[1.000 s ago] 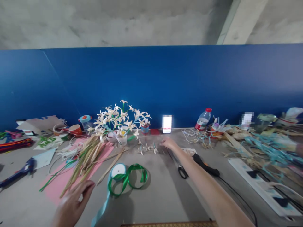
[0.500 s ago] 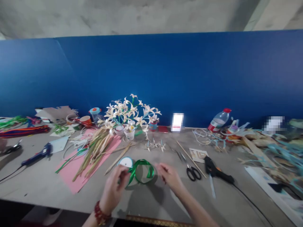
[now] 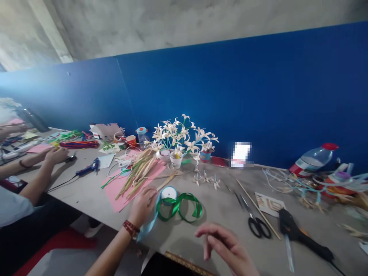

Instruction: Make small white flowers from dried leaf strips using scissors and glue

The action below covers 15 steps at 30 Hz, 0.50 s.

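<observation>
My left hand (image 3: 143,206) is closed at a light blue ribbon (image 3: 153,220), which runs down past its fingers towards the table's front edge. Beside that hand lies a ribbon spool (image 3: 168,194) with a white face. Loops of shiny green ribbon (image 3: 198,209) rest on the table right of the spool, touched by neither hand. Nearer the front edge, my right hand (image 3: 220,243) hovers with bent fingers apart and nothing in them.
Black-handled scissors (image 3: 258,227), a thin stick (image 3: 255,205) and a black glue gun (image 3: 301,235) lie to the right. Pink paper (image 3: 117,199) with dried stalks is on the left, white flowers (image 3: 184,134) behind. Another person's hands (image 3: 54,154) are at far left.
My view has turned left, bringing another person into sight. My left hand has left the green ribbon for the light blue one. My right hand has moved nearer and opened.
</observation>
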Available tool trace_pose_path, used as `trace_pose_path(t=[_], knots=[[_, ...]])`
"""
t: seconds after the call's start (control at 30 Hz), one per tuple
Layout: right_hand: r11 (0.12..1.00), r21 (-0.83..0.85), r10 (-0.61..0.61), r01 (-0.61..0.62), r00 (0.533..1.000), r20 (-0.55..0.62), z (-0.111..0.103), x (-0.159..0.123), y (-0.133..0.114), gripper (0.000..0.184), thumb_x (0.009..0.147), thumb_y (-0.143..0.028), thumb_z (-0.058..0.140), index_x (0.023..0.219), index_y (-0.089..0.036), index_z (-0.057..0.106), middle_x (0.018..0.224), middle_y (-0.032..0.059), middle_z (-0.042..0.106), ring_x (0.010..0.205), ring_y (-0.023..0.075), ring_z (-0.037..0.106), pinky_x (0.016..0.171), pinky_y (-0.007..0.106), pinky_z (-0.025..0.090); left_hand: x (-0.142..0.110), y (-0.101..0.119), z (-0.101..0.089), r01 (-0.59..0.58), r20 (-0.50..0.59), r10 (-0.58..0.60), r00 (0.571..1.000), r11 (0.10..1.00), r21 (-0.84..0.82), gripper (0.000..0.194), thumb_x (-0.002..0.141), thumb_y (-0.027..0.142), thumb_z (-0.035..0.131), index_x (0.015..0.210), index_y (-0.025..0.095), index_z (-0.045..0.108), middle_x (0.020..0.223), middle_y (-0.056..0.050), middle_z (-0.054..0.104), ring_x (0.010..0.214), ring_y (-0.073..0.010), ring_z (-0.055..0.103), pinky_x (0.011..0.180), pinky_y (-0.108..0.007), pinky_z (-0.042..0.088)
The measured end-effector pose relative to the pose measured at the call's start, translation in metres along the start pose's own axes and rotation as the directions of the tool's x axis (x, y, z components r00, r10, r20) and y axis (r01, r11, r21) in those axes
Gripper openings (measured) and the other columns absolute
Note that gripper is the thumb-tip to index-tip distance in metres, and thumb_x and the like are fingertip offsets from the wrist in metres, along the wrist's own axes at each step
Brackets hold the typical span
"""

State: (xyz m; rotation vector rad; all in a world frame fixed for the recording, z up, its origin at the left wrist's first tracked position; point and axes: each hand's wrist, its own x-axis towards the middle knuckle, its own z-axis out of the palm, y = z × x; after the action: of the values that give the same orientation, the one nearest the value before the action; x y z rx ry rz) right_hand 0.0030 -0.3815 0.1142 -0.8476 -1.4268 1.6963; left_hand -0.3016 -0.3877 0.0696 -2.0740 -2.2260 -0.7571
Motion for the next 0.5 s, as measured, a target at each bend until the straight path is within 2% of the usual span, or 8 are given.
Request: trace_pose_path(t=[0.07, 0.13, 0.23, 0.4, 0.5], knots=[[0.997, -0.044, 0.057, -0.066, 0.983, -0.177, -0.01, -0.001, 0.018, 0.037, 0.075, -0.059, 0.069, 0.079, -0.023, 0.076, 0.076, 0.0085, 0.072, 0.061, 0.0206, 0.06, 0.062, 0.033, 0.051, 0.003, -0.014, 0.002, 0.041, 0.034, -0.042, 0.999, 0.999, 0.032, 0.018, 0.092, 0.022, 0.05, 0.101, 0.018, 0.066, 0.109, -0.011, 0.067, 0.1, -0.0237, 0.064, 0.087, -0.037, 0.051], [0.995, -0.023, 0.09, -0.1, 0.958, -0.274, -0.014, -0.001, 0.035, 0.039, 0.073, -0.06, 0.07, 0.076, -0.021, 0.075, 0.072, 0.0083, 0.07, 0.065, 0.0217, 0.059, 0.062, 0.032, 0.05, 0.01, -0.018, 0.006, 0.073, 0.051, -0.076, 0.996, 0.995, 0.068, 0.015, 0.09, 0.02, 0.055, 0.099, 0.017, 0.066, 0.107, -0.012, 0.066, 0.098, -0.0253, 0.064, 0.084, -0.037, 0.051], [0.994, -0.004, 0.107, -0.113, 0.955, -0.276, -0.018, -0.006, 0.048, 0.041, 0.073, -0.061, 0.071, 0.078, -0.021, 0.075, 0.073, 0.008, 0.07, 0.065, 0.021, 0.058, 0.062, 0.031, 0.049, 0.021, -0.015, 0.012, 0.124, 0.071, -0.132, 0.989, 0.986, 0.108, 0.011, 0.09, 0.02, 0.058, 0.091, 0.014, 0.067, 0.097, -0.01, 0.067, 0.092, -0.0255, 0.066, 0.078, -0.037, 0.052], [0.992, -0.068, 0.077, -0.102, 0.953, -0.294, -0.027, -0.023, 0.048, 0.044, 0.074, -0.064, 0.068, 0.077, -0.021, 0.074, 0.072, 0.0073, 0.069, 0.068, 0.0218, 0.059, 0.064, 0.031, 0.049, 0.026, -0.016, 0.013, 0.161, 0.062, -0.164, 0.984, 0.985, 0.057, 0.022, 0.093, 0.032, 0.059, 0.105, 0.013, 0.063, 0.099, -0.005, 0.067, 0.082, -0.0168, 0.065, 0.073, -0.035, 0.056], [0.991, -0.093, 0.064, -0.097, 0.95, -0.306, -0.03, -0.03, 0.051, 0.046, 0.075, -0.065, 0.067, 0.077, -0.02, 0.073, 0.072, 0.007, 0.069, 0.068, 0.0214, 0.059, 0.063, 0.03, 0.048, 0.015, -0.016, 0.005, 0.13, -0.02, -0.131, 0.991, 0.99, -0.055, 0.021, 0.093, 0.029, 0.056, 0.08, 0.014, 0.063, 0.072, -0.001, 0.064, 0.065, -0.0147, 0.062, 0.062, -0.029, 0.052]])
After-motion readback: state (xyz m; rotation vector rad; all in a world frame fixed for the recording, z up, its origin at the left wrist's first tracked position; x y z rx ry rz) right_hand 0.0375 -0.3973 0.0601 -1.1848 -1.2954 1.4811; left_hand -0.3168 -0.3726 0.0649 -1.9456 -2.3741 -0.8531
